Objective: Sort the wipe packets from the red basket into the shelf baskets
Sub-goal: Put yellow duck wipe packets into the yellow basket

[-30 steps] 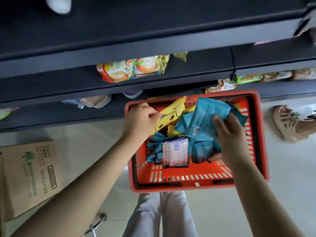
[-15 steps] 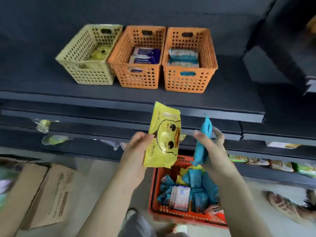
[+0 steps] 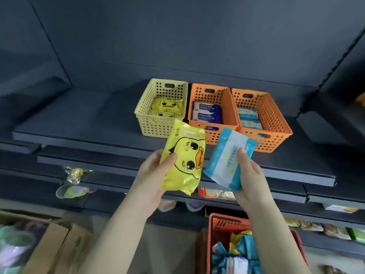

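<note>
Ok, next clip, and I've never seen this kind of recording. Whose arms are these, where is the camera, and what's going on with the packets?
There is no machine here. A person works with bare hands, and the only camera sits on their head, looking forward and down. The left hand holds a yellow duck packet, and the right hand holds a blue and white packet. Three baskets stand side by side on the dark shelf: a pale yellow basket with duck packets, a middle orange basket with dark blue packets, and a right orange basket with light blue ones. Lower down, the red basket holds more packets waiting to be sorted.
</note>
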`<action>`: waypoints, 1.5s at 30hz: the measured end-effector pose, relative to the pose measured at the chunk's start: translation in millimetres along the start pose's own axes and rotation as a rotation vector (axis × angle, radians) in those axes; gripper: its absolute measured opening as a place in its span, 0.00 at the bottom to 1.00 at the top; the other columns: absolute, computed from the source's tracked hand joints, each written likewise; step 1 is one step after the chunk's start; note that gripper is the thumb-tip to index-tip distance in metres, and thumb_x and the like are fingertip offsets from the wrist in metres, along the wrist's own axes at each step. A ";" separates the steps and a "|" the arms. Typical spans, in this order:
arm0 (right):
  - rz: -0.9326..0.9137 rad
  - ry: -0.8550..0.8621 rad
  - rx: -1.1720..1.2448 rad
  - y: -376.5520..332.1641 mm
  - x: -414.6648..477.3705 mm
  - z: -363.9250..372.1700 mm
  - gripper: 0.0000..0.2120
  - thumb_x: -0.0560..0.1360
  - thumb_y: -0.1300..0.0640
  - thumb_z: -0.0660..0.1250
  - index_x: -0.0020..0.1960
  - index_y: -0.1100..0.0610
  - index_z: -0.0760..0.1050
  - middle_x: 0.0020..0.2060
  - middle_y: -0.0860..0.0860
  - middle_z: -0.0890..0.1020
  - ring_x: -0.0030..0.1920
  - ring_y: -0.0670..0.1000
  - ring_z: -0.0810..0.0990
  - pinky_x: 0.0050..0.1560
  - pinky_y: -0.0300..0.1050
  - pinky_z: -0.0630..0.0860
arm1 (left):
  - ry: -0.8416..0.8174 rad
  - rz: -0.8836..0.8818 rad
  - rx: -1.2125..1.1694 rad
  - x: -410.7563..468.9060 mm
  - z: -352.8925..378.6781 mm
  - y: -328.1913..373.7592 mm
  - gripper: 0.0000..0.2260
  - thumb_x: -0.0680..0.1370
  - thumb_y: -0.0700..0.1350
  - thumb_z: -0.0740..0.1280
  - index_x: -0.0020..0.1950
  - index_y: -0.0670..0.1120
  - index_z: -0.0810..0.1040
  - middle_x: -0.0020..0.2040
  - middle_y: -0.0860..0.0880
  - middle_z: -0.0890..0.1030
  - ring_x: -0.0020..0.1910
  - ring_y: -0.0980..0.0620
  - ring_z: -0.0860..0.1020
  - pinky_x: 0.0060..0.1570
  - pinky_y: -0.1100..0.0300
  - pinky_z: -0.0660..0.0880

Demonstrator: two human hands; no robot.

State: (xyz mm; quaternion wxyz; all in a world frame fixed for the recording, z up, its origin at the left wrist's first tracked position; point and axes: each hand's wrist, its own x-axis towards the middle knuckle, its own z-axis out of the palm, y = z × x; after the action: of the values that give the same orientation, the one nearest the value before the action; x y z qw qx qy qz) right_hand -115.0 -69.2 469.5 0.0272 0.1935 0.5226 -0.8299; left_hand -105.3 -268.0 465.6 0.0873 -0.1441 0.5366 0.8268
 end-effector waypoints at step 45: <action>-0.144 0.544 -1.210 -113.6 322.3 -69.2 0.10 0.80 0.57 0.60 0.49 0.58 0.79 0.35 0.54 0.78 0.32 0.51 0.74 0.31 0.43 0.66 | -0.146 -0.150 0.226 329.1 127.1 55.9 0.13 0.74 0.46 0.71 0.59 0.51 0.80 0.50 0.49 0.85 0.50 0.47 0.84 0.54 0.42 0.79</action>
State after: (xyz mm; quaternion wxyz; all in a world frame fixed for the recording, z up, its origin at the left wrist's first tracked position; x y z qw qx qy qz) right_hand -420.5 93.6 427.9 -0.0572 0.3113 0.8959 -0.3117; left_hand -450.8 -178.2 453.2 0.2033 -0.1127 0.6061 0.7607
